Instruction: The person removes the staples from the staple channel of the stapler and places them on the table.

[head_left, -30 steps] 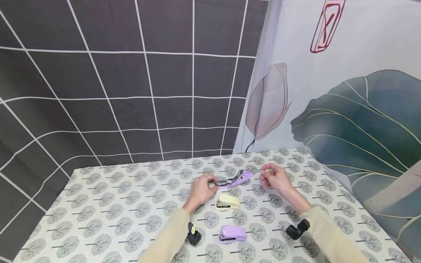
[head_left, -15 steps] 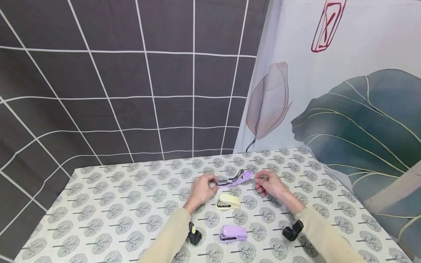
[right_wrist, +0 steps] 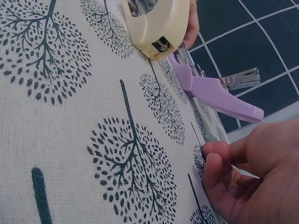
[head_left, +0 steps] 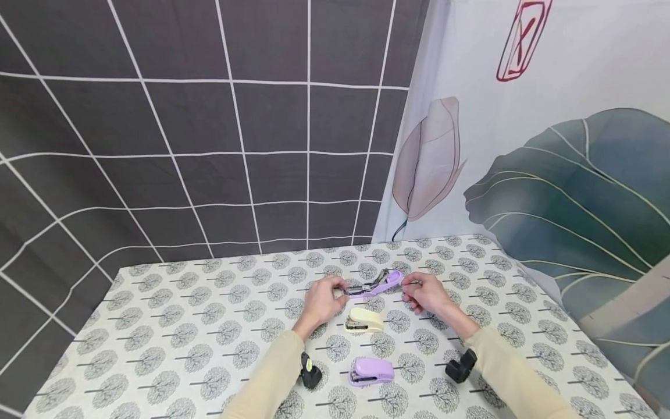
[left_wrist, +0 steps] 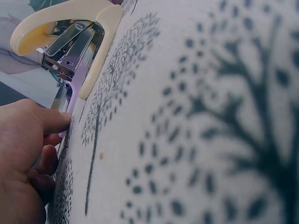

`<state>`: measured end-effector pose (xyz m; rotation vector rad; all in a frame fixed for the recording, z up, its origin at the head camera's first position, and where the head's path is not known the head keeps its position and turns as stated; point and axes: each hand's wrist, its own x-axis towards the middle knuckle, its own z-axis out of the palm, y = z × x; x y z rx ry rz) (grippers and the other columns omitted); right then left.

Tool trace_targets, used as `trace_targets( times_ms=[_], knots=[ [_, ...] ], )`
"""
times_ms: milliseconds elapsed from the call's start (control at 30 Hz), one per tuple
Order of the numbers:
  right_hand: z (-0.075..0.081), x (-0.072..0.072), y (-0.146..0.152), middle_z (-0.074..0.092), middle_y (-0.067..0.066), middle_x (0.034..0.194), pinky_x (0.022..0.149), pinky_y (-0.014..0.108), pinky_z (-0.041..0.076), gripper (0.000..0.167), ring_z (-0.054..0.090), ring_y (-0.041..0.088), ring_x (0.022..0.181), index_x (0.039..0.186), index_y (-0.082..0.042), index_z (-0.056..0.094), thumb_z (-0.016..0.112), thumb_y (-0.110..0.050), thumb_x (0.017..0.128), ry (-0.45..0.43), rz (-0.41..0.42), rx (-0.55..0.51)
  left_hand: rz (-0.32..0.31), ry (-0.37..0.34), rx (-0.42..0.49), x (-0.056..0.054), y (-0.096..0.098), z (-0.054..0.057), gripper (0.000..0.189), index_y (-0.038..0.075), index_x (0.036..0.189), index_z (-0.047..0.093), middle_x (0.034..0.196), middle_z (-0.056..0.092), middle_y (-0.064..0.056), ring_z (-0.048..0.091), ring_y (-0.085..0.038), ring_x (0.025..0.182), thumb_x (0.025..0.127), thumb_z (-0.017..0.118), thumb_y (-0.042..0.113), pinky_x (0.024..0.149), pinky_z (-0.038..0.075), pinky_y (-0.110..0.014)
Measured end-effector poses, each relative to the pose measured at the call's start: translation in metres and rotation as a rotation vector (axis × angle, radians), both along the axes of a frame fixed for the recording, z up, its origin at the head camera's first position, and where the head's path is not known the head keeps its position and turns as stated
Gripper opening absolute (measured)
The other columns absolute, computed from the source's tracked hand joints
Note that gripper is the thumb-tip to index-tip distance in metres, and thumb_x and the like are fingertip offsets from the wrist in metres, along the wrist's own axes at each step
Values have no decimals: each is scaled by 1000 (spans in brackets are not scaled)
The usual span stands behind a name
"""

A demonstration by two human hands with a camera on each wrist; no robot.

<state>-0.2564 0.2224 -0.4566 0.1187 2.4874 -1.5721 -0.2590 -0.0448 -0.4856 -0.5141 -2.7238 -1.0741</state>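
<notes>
A purple stapler (head_left: pixel 388 281) lies unfolded toward the back of the table, its metal magazine (right_wrist: pixel 242 79) raised from the purple body. My left hand (head_left: pixel 321 299) pinches its left end; in the left wrist view the thumb and fingers (left_wrist: pixel 55 122) meet on that end. Close to the stapler's right end is my right hand (head_left: pixel 426 292), fingers curled and thumb against the forefinger. In the right wrist view its fingertips (right_wrist: pixel 214 154) are just above the cloth, apart from the stapler. Whether they pinch something small cannot be seen.
A cream stapler (head_left: pixel 363 320) stands just in front of the unfolded one. Closer to me is a second purple stapler (head_left: pixel 371 371). The tree-print cloth (head_left: pixel 209 326) covers the table, which meets a dark grid curtain (head_left: pixel 272 180) behind.
My right hand has moved left, up to the unfolded stapler's right end. The left hand keeps its pinch in the same place, and the staplers have not shifted.
</notes>
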Motion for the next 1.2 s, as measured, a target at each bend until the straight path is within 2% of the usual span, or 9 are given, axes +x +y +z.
trace_targets(
  times_ms=[567, 733, 933, 1067, 1200],
  knots=[
    [2, -2, -2, 65, 12, 74, 47, 30, 53, 17, 55, 14, 50, 110, 7, 60, 61, 1, 94, 15, -4, 81, 17, 9, 10, 0, 2, 2, 21, 13, 100, 73, 102, 70, 1, 63, -17, 84, 80, 80, 14, 79, 51, -39],
    [-1, 3, -4, 65, 12, 73, 47, 29, 53, 16, 55, 14, 50, 108, 7, 62, 62, 1, 94, 1, -22, 82, 19, 31, 18, 5, 1, -5, 20, 13, 98, 73, 101, 70, 1, 65, -18, 88, 79, 81, 13, 82, 51, -40],
    [-7, 10, -6, 65, 14, 75, 47, 29, 52, 18, 55, 15, 51, 110, 9, 60, 63, 1, 93, -39, -15, 27, 28, 18, 13, 14, -1, -12, 20, 13, 96, 73, 97, 69, 3, 63, -16, 84, 78, 81, 12, 79, 51, -38],
    [-6, 7, -3, 65, 15, 75, 47, 29, 52, 21, 56, 15, 51, 112, 10, 58, 62, 1, 93, -5, -32, -7, 12, 62, 25, 9, -1, -9, 21, 11, 97, 73, 96, 69, 1, 62, -15, 80, 78, 81, 10, 77, 51, -37],
    [-1, 7, 5, 65, 15, 74, 48, 28, 52, 21, 56, 15, 52, 113, 12, 57, 59, 1, 95, 21, -50, -22, -19, 77, 33, 2, 0, -5, 22, 8, 100, 73, 98, 69, -1, 54, -8, 67, 79, 81, 9, 66, 48, -28]
  ],
)
